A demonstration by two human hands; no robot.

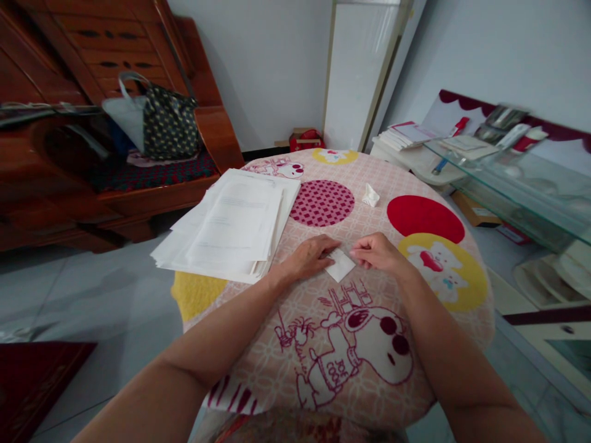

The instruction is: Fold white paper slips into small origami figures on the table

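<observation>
A small folded white paper (pixel 340 266) lies on a round table covered with a pink cartoon-print cloth (pixel 351 344). My left hand (pixel 310 257) rests flat on the paper's left part, fingers stretched out and pressing it down. My right hand (pixel 376 251) is at the paper's right corner, fingers curled and pinched on its edge. A stack of white paper sheets (pixel 233 224) lies on the table to the left of my hands. A small crumpled or folded white paper piece (pixel 370 195) sits farther back on the cloth.
A wooden bench (pixel 92 154) with a patterned bag (pixel 168 123) stands at the left. A glass shelf (pixel 517 172) with books and small items is at the right. A tall white panel (pixel 357 67) leans in the back corner. Tiled floor surrounds the table.
</observation>
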